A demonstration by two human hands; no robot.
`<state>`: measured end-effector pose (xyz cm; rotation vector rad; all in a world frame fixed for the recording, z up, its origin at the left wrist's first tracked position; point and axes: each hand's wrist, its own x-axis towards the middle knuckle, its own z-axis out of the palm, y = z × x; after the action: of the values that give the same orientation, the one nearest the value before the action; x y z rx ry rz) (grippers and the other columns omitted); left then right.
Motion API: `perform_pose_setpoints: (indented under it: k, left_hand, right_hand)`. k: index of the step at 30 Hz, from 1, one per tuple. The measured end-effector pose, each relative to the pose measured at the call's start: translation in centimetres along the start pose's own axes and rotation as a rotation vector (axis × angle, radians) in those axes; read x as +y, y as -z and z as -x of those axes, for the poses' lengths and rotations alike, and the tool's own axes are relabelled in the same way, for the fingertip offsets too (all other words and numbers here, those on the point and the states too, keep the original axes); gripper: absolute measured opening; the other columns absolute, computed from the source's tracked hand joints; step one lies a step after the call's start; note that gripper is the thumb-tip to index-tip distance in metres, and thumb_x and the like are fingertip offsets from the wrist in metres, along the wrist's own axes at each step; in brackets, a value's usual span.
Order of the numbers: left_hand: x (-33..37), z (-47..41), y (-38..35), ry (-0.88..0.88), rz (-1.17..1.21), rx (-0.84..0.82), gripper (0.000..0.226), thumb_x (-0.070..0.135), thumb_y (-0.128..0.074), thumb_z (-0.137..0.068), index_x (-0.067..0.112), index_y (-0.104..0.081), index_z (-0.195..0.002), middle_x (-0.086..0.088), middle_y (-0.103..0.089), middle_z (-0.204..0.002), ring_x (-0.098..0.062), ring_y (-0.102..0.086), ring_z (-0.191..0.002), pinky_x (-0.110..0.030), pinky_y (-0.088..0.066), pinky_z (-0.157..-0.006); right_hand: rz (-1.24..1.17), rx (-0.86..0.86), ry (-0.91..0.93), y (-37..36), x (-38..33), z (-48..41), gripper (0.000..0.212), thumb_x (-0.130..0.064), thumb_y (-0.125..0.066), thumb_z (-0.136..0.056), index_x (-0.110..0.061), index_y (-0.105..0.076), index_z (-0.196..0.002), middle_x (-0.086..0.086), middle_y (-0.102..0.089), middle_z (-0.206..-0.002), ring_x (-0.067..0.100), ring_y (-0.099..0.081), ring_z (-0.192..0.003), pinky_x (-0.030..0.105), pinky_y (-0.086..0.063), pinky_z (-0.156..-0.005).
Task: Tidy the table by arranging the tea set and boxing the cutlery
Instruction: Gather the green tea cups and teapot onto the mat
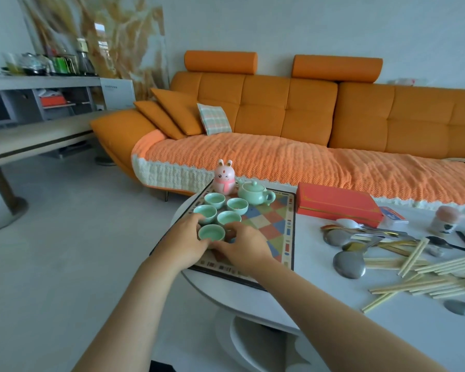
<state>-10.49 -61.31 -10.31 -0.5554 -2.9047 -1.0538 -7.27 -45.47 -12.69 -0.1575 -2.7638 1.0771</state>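
Bare forearms, no sleeves, no rings

Head view looks down, close over table [320, 299].

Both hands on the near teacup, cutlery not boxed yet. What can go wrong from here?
1. The cups sit tightly clustered: nudging the nearest teacup with the left hand and right hand may knock the neighbouring cup.
2. The placemat lies at the table's rim, and its left edge seems to overhang; pushing it could tip the set off.
3. The chopsticks lie loose and crossed near the edge; a passing forearm could sweep them off.
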Motion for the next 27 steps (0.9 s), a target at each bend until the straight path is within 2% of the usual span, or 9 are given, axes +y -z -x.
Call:
perform_pose_setpoints:
  k: [6, 9, 12, 14, 16, 20, 24, 27]
  left_hand:
    - [-0.9, -0.3, 0.5, 0.031, -0.080, 0.038, 0.044, 0.035, -0.067, -0.087, 0.028, -0.053, -0.128, 0.005, -0.061, -0.118, -0.017, -0.058, -0.104, -0.031, -0.046, -0.080]
    - [-0.4, -0.4, 0.7, 0.054, -0.175, 0.028, 0.043, 0.038, -0.066, -0.088, 0.028, -0.052, -0.128, 0.003, -0.058, -0.120, -0.020, -0.055, -0.108, -0.036, -0.049, -0.083]
    - [1.1, -0.5, 0.7, 0.047, -0.267, 0.072, 0.045, 0.035, -0.058, -0.090, 0.027, -0.049, -0.133, 0.000, -0.050, -0.130, -0.023, -0.044, -0.122, -0.041, -0.048, -0.092]
    - [2.7, -0.6, 0.4, -0.014, -0.221, 0.123, 0.041, 0.030, -0.056, -0.091, 0.024, -0.052, -0.132, 0.000, -0.050, -0.129, -0.022, -0.043, -0.124, -0.041, -0.046, -0.094]
    - [4.7, -0.9, -0.5, -0.112, -0.166, 0.148, 0.035, 0.028, -0.057, -0.091, 0.022, -0.059, -0.124, 0.001, -0.055, -0.122, -0.021, -0.049, -0.118, -0.038, -0.047, -0.091]
    - [9.9, -1.5, -3.7, -0.201, -0.024, 0.054, 0.034, 0.028, -0.058, -0.093, 0.025, -0.056, -0.127, 0.006, -0.054, -0.120, -0.014, -0.053, -0.109, -0.030, -0.043, -0.088]
    - [15.9, -2.3, -7.9, -0.281, 0.089, 0.009, 0.029, 0.028, -0.059, -0.092, 0.027, -0.057, -0.121, 0.011, -0.058, -0.110, -0.011, -0.057, -0.099, -0.032, -0.049, -0.087]
    - [20.0, -3.1, -11.6, -0.342, 0.122, -0.051, 0.030, 0.028, -0.061, -0.091, 0.029, -0.056, -0.121, 0.011, -0.059, -0.107, -0.011, -0.058, -0.094, -0.030, -0.048, -0.081]
  right_hand:
    - [-0.005, -0.025, 0.007, -1.2, -0.4, -1.0, 0.035, -0.058, -0.068, -0.076, -0.030, -0.069, -0.096, -0.011, -0.070, -0.089, 0.010, -0.064, -0.086, 0.039, -0.056, -0.080]
    - [0.029, -0.040, 0.015, -0.6, -0.7, -1.1, 0.037, -0.055, -0.070, -0.079, -0.027, -0.068, -0.103, -0.009, -0.069, -0.094, 0.013, -0.064, -0.089, 0.039, -0.056, -0.081]
    - [0.049, -0.062, 0.009, 1.0, -0.3, -0.4, 0.043, -0.049, -0.068, -0.083, -0.025, -0.063, -0.118, -0.008, -0.068, -0.102, 0.015, -0.063, -0.096, 0.038, -0.053, -0.087]
    - [0.056, -0.066, 0.009, 2.5, 0.5, 0.2, 0.044, -0.046, -0.064, -0.087, -0.027, -0.059, -0.126, -0.011, -0.067, -0.107, 0.014, -0.064, -0.095, 0.036, -0.053, -0.087]
    - [0.059, -0.054, 0.002, 4.5, 1.5, 0.9, 0.036, -0.042, -0.062, -0.090, -0.029, -0.060, -0.123, -0.014, -0.066, -0.106, 0.013, -0.065, -0.089, 0.036, -0.055, -0.084]
    - [0.104, 0.012, -0.026, 9.5, 4.6, 2.3, 0.030, -0.031, -0.062, -0.090, -0.026, -0.065, -0.119, -0.010, -0.067, -0.104, 0.015, -0.064, -0.095, 0.035, -0.053, -0.086]
    - [0.117, 0.140, -0.091, 15.1, 9.3, 3.5, 0.024, -0.026, -0.061, -0.088, -0.028, -0.068, -0.111, -0.013, -0.067, -0.101, 0.011, -0.063, -0.093, 0.036, -0.053, -0.087]
    - [0.137, 0.257, -0.174, 19.7, 13.3, 4.3, 0.022, -0.024, -0.064, -0.086, -0.028, -0.068, -0.107, -0.011, -0.067, -0.102, 0.012, -0.063, -0.087, 0.033, -0.054, -0.081]
